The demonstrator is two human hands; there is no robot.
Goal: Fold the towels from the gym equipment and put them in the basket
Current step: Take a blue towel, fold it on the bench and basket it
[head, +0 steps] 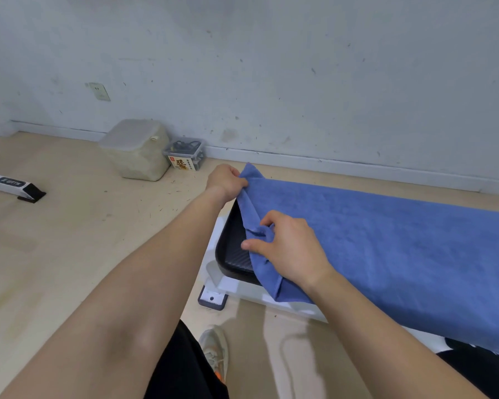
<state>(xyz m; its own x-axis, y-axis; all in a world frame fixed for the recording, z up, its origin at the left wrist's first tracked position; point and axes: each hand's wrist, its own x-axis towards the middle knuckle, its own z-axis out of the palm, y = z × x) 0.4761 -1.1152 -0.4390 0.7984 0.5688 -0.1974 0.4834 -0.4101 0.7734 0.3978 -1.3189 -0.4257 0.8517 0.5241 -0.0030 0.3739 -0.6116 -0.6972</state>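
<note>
A large blue towel [386, 249] lies spread over a black padded gym bench [234, 249] with a white frame, running from the centre to the right edge. My left hand [225, 182] grips the towel's far left corner, lifted slightly off the pad. My right hand [285, 249] pinches the near left edge of the towel, which is bunched between thumb and fingers. No basket is in view.
A lidded translucent bin [137, 149] and a small clear box [186, 154] stand by the wall. A white equipment foot [15, 187] lies on the floor at left. My shoe [215, 352] and the bench's bracket [212, 298] are below the hands.
</note>
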